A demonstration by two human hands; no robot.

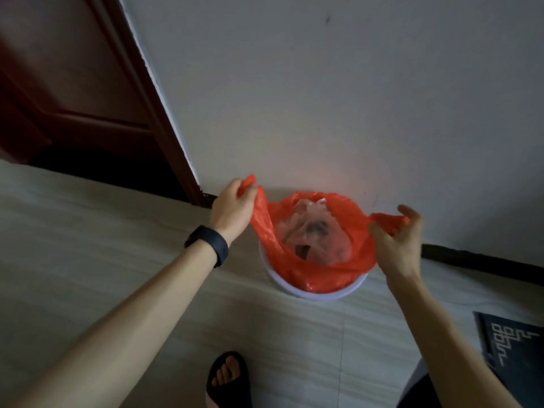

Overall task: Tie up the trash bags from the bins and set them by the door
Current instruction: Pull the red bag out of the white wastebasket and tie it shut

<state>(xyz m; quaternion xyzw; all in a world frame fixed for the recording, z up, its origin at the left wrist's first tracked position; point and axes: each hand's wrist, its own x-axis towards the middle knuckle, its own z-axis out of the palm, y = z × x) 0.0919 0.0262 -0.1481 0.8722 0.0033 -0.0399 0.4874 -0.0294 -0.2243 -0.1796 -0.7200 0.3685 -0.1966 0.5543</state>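
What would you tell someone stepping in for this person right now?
Left hand: grips the left handle of the red bag.
Right hand: pinches the right handle.
The bag sits in the white bin, on the floor against the wall, right of the door. Crumpled trash lies inside.
Done: both handles are pulled up and apart.
Left: knot the handles, lift the bag out, set it by the door, then probably do any other bins.
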